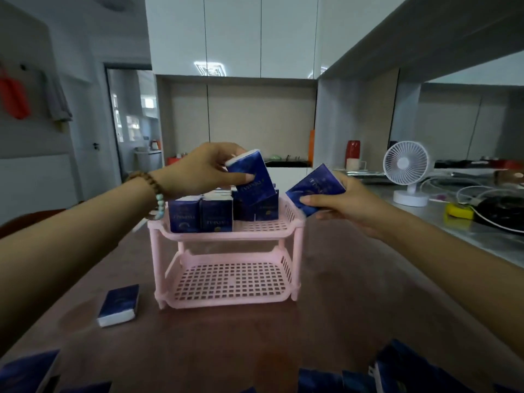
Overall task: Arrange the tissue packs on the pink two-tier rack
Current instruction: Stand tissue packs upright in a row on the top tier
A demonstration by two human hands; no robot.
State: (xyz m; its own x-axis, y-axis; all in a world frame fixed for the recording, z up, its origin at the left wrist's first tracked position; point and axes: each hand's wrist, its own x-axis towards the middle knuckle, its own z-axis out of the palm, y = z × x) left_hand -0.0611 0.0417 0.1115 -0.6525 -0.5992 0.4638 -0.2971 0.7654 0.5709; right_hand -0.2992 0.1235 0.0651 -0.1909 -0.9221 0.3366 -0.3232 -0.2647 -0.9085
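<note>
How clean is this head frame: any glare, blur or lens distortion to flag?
Head view: wide-angle distortion bows straight edges and stretches both forearms; a ceiling light glares on the glossy cabinet doors; loose packs at the bottom edge are blurred; the pink rack and the tissue packs gripped by left hand and right hand are reasonably sharp.

Dark-blue tissue packs (215, 215), pink rack (226, 279)
</note>
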